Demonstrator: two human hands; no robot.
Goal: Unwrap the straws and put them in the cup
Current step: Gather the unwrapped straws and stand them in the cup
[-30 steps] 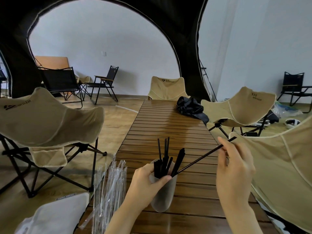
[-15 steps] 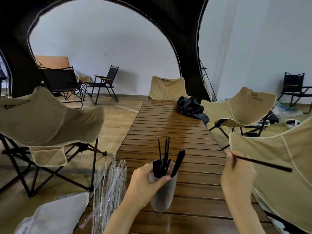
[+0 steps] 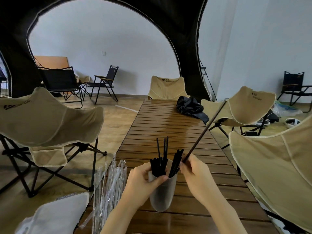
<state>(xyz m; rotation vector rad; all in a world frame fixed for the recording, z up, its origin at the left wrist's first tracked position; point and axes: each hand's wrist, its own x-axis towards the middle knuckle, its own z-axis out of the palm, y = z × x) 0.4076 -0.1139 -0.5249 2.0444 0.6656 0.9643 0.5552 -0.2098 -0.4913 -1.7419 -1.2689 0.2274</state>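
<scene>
A translucent grey cup point(image 3: 161, 195) stands on the slatted wooden table point(image 3: 162, 125) and holds several black straws point(image 3: 161, 159). My left hand point(image 3: 143, 179) grips the cup near its rim, thumb across the front. My right hand point(image 3: 194, 171) pinches the lower end of one long black straw point(image 3: 205, 130) just right of the cup's rim; the straw slants up and to the right. A heap of clear plastic wrappers point(image 3: 109, 183) lies at the table's left edge.
Beige folding chairs stand on the left point(image 3: 47, 119), at the far end point(image 3: 166, 88) and on the right point(image 3: 270, 149). A black bag point(image 3: 190, 107) lies at the table's far right. A pale cushion point(image 3: 54, 215) sits at lower left.
My right hand has swung the single straw from pointing out to the right back in beside the cup, its free end now up. My left hand keeps its hold on the cup.
</scene>
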